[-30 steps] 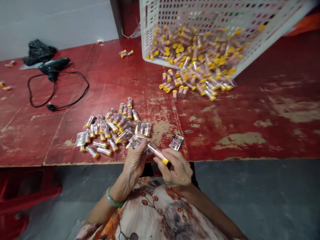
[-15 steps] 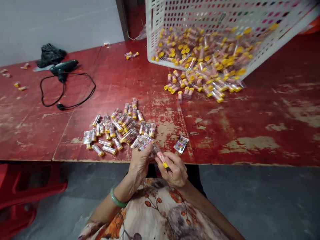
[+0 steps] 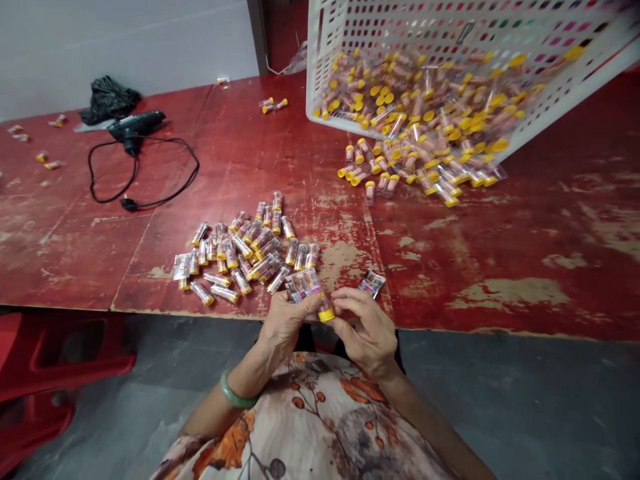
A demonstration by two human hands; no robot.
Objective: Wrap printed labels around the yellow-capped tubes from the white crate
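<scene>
My left hand [image 3: 286, 321] is closed, thumb on top, on a small clear tube with a yellow cap [image 3: 326, 315]. Printed film sleeves [image 3: 304, 281] are in the same grip, and one seems to surround the tube. Just right of the cap is my right hand [image 3: 367, 327], its thumb and fingers bent and apart; whether a fingertip touches the cap I cannot tell. A loose printed sleeve [image 3: 371, 284] lies on the table behind the right hand. Several sleeved tubes [image 3: 245, 243] form a pile beyond my left hand.
A tipped white plastic basket [image 3: 320, 123] spills many yellow-capped tubes [image 3: 400, 157] onto the worn red table [image 3: 450, 253]. Far left lie a black heat gun [image 3: 133, 127] with its cord and a black plastic bag [image 3: 107, 100]. A red stool [image 3: 90, 367] stands below the edge.
The tube has gone from my right fingers into the left hand's grip, where it now lies among the sleeves. My right hand has opened and shifted slightly right. The view has moved slightly.
</scene>
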